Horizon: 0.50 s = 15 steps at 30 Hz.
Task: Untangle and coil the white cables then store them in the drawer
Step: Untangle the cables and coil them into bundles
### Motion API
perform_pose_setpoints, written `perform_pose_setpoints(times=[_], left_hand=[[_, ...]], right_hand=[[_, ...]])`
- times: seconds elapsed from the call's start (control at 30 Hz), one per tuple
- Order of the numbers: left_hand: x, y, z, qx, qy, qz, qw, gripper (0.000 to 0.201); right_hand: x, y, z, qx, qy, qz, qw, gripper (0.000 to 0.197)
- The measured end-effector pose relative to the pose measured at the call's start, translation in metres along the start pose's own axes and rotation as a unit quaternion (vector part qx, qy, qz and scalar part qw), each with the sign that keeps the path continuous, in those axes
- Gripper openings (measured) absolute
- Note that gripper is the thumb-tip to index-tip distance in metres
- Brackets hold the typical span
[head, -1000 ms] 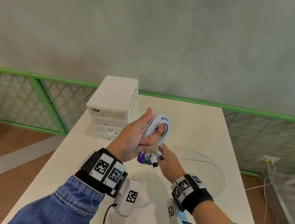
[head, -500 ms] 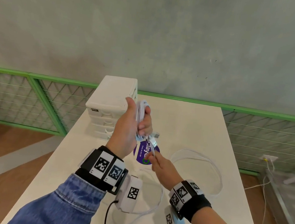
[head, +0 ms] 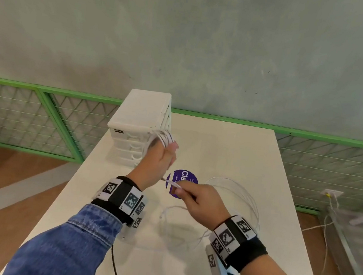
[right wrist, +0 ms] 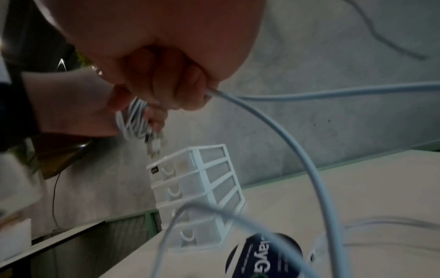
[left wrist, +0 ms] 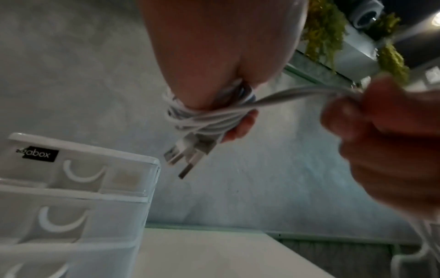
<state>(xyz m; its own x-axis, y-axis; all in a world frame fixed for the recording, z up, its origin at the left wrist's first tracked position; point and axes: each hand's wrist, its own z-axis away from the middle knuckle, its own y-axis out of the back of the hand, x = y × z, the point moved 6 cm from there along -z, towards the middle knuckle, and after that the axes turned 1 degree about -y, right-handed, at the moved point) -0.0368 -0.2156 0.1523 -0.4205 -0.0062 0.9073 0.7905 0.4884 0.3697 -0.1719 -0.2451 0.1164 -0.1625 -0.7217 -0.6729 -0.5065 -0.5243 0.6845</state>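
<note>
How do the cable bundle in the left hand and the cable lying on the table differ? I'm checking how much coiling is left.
The coiled bundle is wound into tight loops, while the loose cable sprawls in wide open loops. The bundle is held up in the left hand beside the drawer unit; the loose cable rests on the table, with one strand in the right hand. Both are white.
</note>
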Motion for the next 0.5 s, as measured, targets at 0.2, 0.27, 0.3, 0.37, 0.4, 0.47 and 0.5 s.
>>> perform_pose_setpoints(times=[0.2, 0.27, 0.3, 0.37, 0.4, 0.47, 0.5], left_hand=[[-0.015, -0.035, 0.024, -0.183, 0.142, 0.016, 0.973, 0.049], [-0.010, -0.043, 0.031, -0.225, 0.173, 0.050, 0.957, 0.055], [-0.005, -0.045, 0.034, -0.238, 0.178, 0.058, 0.953, 0.057], [0.002, -0.045, 0.034, -0.244, 0.175, 0.060, 0.952, 0.053], [0.005, -0.045, 0.034, -0.242, 0.175, 0.063, 0.952, 0.048], [0.010, -0.045, 0.034, -0.241, 0.178, 0.082, 0.950, 0.040], [0.012, -0.045, 0.034, -0.240, 0.180, 0.096, 0.949, 0.038]], right_hand=[[0.003, 0.046, -0.020, 0.100, -0.024, -0.034, 0.994, 0.009], [0.014, 0.054, -0.026, 0.112, -0.039, -0.012, 0.993, 0.015], [0.019, 0.057, -0.028, 0.113, -0.035, -0.027, 0.993, 0.015], [0.029, 0.061, -0.029, 0.124, -0.024, -0.061, 0.990, 0.024], [0.032, 0.061, -0.028, 0.127, -0.025, -0.066, 0.989, 0.027], [0.036, 0.059, -0.029, 0.126, -0.024, -0.076, 0.989, 0.029], [0.038, 0.057, -0.029, 0.127, -0.024, -0.089, 0.988, 0.029]])
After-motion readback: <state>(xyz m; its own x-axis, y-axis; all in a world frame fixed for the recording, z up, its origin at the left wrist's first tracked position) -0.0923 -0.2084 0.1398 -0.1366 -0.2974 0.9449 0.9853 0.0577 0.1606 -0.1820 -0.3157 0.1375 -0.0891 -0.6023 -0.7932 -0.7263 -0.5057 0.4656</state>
